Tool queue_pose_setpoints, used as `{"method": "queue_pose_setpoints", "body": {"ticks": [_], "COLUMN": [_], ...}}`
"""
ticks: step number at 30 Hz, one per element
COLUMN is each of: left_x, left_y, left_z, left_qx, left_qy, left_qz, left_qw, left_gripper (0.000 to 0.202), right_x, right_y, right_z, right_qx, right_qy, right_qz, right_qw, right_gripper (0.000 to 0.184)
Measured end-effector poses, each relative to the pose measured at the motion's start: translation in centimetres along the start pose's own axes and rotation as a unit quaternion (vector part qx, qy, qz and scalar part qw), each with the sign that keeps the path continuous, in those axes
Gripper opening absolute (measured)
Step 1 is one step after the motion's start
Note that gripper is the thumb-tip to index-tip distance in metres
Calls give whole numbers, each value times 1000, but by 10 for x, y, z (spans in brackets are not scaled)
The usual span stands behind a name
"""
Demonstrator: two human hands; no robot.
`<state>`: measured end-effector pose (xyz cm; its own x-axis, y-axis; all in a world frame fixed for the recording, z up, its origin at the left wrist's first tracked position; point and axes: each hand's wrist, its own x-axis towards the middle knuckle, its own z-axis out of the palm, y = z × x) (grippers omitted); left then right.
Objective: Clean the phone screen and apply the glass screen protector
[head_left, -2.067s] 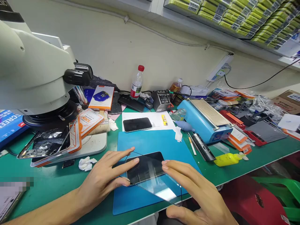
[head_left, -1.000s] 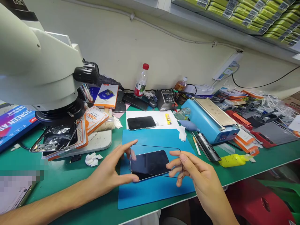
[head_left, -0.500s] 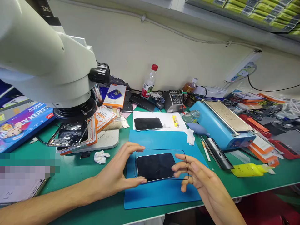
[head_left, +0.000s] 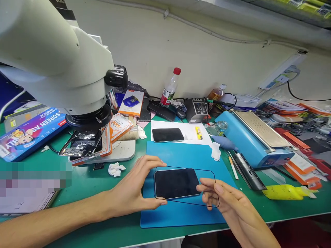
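A clear phone screen glass (head_left: 186, 203) with a thin black border is held above the blue mat, tilted down to the right. My left hand (head_left: 139, 186) grips its left end, fingers on the far edge and thumb on the near edge. At the right end my right hand (head_left: 224, 196) holds it, thumb near the short edge and bent fingertips showing through the pane. Beneath the glass lies a phone (head_left: 177, 183) with a dark screen and a silver frame. That phone rests on the blue mat (head_left: 178, 218).
A second phone (head_left: 168, 135) lies on white paper beyond the mat. The microscope (head_left: 90, 75) overhangs the left side. Crumpled tissue (head_left: 116, 169) sits left of the mat. Rightward are a blue heating machine (head_left: 248, 144), a blue air blower (head_left: 224, 142) and a yellow bottle (head_left: 284, 192).
The view has shifted, so the bench appears further right. The right end of the glass has dipped lower, and my right fingers have drawn in closer around it. My left hand keeps its grip.
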<state>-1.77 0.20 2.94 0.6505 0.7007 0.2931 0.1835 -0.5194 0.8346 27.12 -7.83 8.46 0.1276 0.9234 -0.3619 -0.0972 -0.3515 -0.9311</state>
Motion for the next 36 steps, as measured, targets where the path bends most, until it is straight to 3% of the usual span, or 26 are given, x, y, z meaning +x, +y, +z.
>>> {"method": "queue_pose_setpoints", "body": {"ticks": [4, 6, 10, 12, 15, 19, 26, 28, 32, 36], "left_x": [0, -1, -2, -2, -2, 0, 0, -3, -10, -13], "left_y": [0, 0, 2, 3, 2, 0, -1, -2, -4, -2], "left_z": [0, 0, 0, 0, 0, 1, -1, -1, 3, 6], "left_qx": [-5, -2, 15, 26, 35, 38, 104, 146, 214, 236], "left_qy": [2, 6, 13, 11, 9, 6, 8, 43, 111, 138], "left_qz": [2, 4, 18, 29, 42, 45, 32, 84, 181, 192], "left_qw": [1000, 1000, 1000, 999, 998, 998, 994, 985, 953, 943], "left_gripper": [81, 81, 82, 82, 84, 83, 91, 78, 33, 23], "right_x": [-1, -4, -10, -9, -4, 1, -1, -3, -10, -16], "right_y": [6, 9, 14, 17, 20, 22, 20, 20, 22, 22], "right_z": [-6, -8, -6, -7, -10, -15, -17, -15, -9, -3], "right_qx": [-57, -125, -327, -400, -424, -423, -394, -399, -408, -409], "right_qy": [-7, 15, 42, 14, -6, 0, 19, 10, -12, -14], "right_qz": [-40, -85, -180, -218, -263, -290, -275, -279, -260, -229], "right_qw": [998, 988, 927, 890, 867, 859, 877, 873, 875, 883], "right_gripper": [44, 56, 89, 82, 69, 63, 62, 60, 58, 57]}}
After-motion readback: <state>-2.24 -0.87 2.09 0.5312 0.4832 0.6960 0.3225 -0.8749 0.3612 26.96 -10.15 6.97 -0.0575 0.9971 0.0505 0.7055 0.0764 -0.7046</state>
